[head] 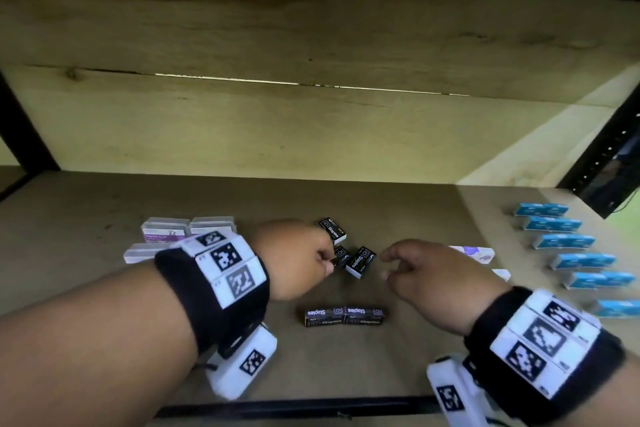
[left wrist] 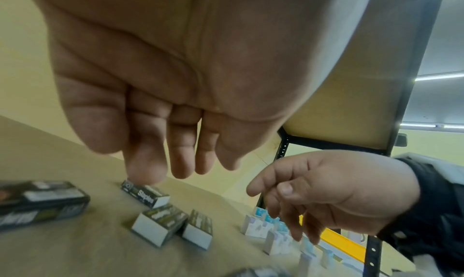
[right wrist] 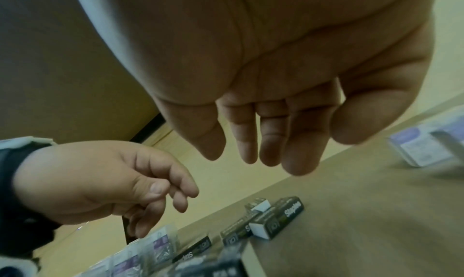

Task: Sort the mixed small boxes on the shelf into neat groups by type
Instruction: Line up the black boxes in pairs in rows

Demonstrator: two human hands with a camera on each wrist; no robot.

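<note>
The shelf (head: 104, 204) carries three kinds of small boxes.

The clear boxes (head: 166, 230) are the largest: three at middle left of the head view and, as it seems, two more half hidden behind the right hand (head: 426, 274). I judge them hard and smooth, so a little slippery; take them by the long sides.

The blue boxes (head: 568, 241) stand in a column at the right edge, seven as far as I can count. They are probably light cardboard.

The staple boxes (head: 360, 262) are the smallest: three loose in the centre and two side by side lower down. They are likely stiff and rather heavy for their size; pinch the long sides.

The left hand (head: 294, 256) hangs over the loose three with loosely curled fingers and holds nothing. The right hand is also relaxed and without load.
</note>
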